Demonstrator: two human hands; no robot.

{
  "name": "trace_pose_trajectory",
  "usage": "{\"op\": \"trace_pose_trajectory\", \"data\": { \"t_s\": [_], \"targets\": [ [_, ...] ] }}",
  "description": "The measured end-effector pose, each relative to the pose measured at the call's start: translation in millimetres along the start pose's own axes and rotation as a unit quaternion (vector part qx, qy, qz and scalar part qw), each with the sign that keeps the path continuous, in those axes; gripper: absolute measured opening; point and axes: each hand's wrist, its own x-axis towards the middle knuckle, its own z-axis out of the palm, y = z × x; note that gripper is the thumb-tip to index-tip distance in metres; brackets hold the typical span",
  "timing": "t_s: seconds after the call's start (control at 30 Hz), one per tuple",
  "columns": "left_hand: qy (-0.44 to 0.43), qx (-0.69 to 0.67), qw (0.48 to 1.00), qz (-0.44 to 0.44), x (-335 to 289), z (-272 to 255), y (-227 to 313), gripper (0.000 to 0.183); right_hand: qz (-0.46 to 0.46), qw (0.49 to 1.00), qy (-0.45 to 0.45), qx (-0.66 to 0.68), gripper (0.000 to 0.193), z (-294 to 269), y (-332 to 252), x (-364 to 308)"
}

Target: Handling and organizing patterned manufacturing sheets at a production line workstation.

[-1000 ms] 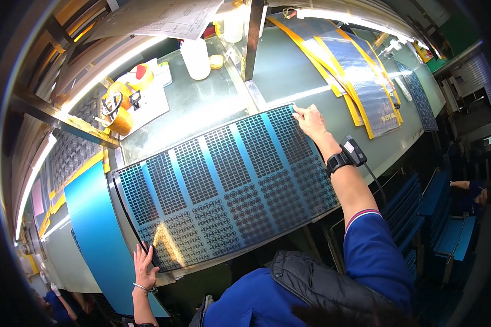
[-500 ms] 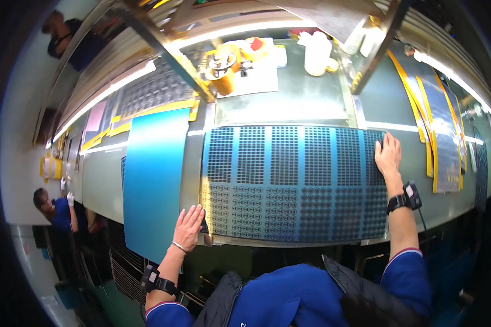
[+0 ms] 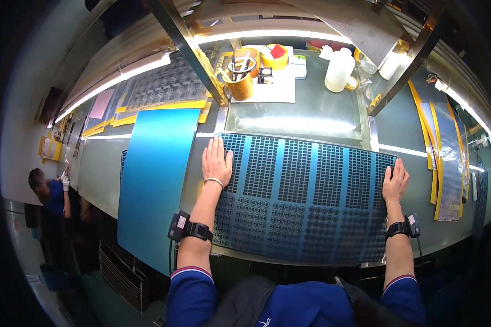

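Observation:
A rectangular blue metal sheet printed with rows of small black shapes [image 3: 297, 169] lies on the bench in front of me. My left hand [image 3: 216, 162] rests on its left edge near the far left corner, fingers stretched out and close together. Near the far right corner, my right hand [image 3: 395, 184] lies against the right edge with its fingers extended and the thumb apart. The undersides of both hands are hidden. Left of the printed sheet is a plain glossy blue sheet [image 3: 157, 180], its near end reaching past the bench edge.
Behind the sheet stand an orange pen cup [image 3: 240, 87], yellow tape rolls [image 3: 275, 59] and a white squeeze bottle [image 3: 340, 70]. Yellow-edged films lie at the right [image 3: 447, 163] and far left [image 3: 163, 90]. Metal posts [image 3: 188, 49] rise from the bench. A co-worker [image 3: 52, 191] is at far left.
My left hand has gone from the printed sheet's near left corner up to its far left corner. My right hand stays by the far right corner. The view has shifted and tilted slightly.

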Motion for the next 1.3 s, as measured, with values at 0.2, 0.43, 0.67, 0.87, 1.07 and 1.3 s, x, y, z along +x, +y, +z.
{"op": "trace_pose_trajectory", "data": {
  "t_s": [0.2,0.43,0.67,0.87,1.07,1.3],
  "targets": [
    [0.006,0.006,1.000,0.016,5.4,9.4,11.2,0.055,0.009,0.999,0.020,0.029,0.049,-8.3,19.3,-3.7],
    [0.036,-0.029,0.999,0.024,7.9,-2.2,-14.3,0.044,0.046,0.971,-0.166,0.169,0.101,-76.4,80.3,-101.0],
    [0.014,-0.003,0.999,0.047,18.5,27.6,-11.8,0.050,0.081,0.954,-0.238,0.165,0.104,-142.5,120.3,-186.3],
    [0.010,-0.022,0.999,0.040,15.0,26.8,-13.6,0.050,0.079,0.956,-0.231,0.164,0.102,-145.7,115.0,-184.6],
    [-0.058,0.068,0.996,0.018,10.9,26.1,-16.5,0.061,-0.170,0.958,-0.195,0.120,0.077,-130.8,33.9,-165.8],
    [-0.140,0.169,0.972,-0.079,14.2,16.1,16.0,0.073,-0.230,0.956,-0.175,0.054,0.068,-49.6,-37.4,-55.9]
  ]
}}
